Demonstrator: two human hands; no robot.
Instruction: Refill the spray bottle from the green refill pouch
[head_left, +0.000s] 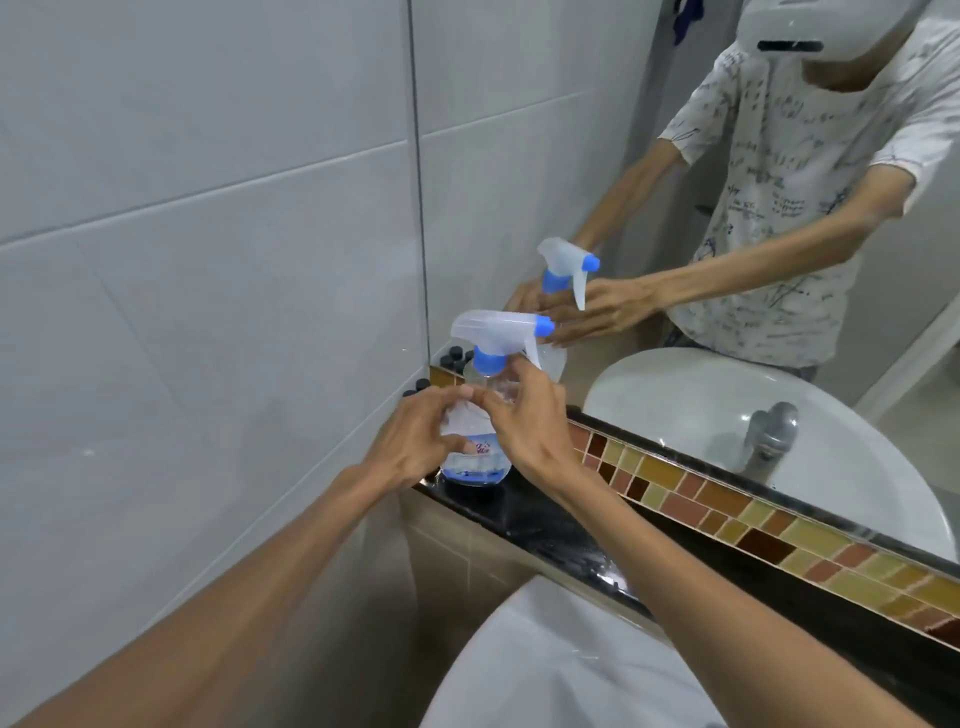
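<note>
Wall: pale grey tiles fill the far left, running up to the mirror edge.
Left hand: the left hand reaches in from the lower left, fingers spread and curled against the left side of the bottle body; contact appears light, and a firm grip cannot be confirmed.
Small caps: 4 or so dark round caps sit at the back corner of the ledge, behind the bottle; what they belong to cannot be told.
Spray bottle: the spray bottle stands upright on the ledge between the 2 hands, clear body, blue base band, blue collar and nozzle tip, white trigger head screwed on and pointing right.
Right hand: the right hand comes from the lower right, fingertips on the bottle's right shoulder just below the collar; hands close together, 1 on each side.
Surface: a narrow black ledge carries the bottle.
Tile strip: a brown and yellow mosaic band runs along the ledge's rear.
Basin: a white basin rim sits below.
Mirror: the mirror repeats bottle, hands and tap.
</note>
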